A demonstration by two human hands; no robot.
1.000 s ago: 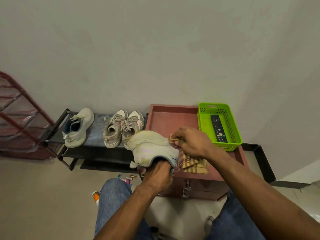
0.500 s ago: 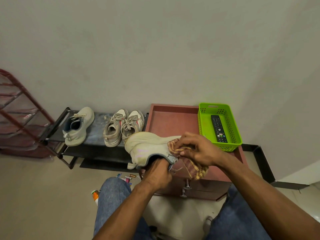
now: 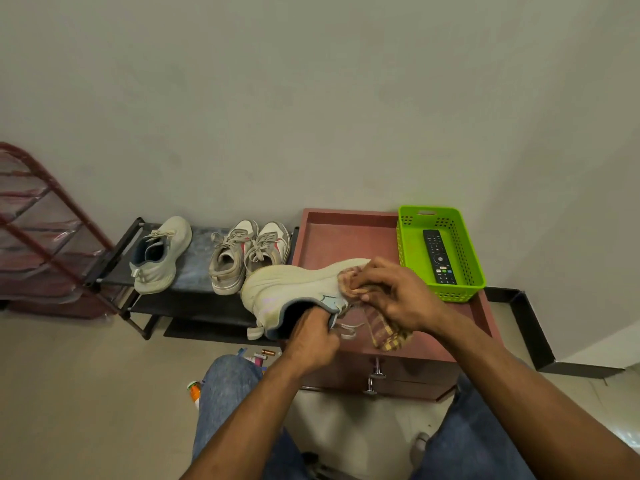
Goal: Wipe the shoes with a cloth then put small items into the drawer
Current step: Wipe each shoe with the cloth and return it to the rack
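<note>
The wiping step is under way. The left hand point(image 3: 313, 336) grips the shoe point(image 3: 294, 289) at its opening, above the cabinet's point(image 3: 346, 237) left edge. The right hand's point(image 3: 398, 294) fingers pinch the cloth point(image 3: 381, 327) on the shoe. Next, I think, the other shoes point(image 3: 249, 254) on the rack point(image 3: 194, 306) need wiping.

Dim, even light; wide-angle edge distortion

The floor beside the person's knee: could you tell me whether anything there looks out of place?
Yes. Several small items, one of them an orange-capped tube, lie loose on the beige floor beside the closed reddish-brown drawer cabinet, not inside it.
</note>
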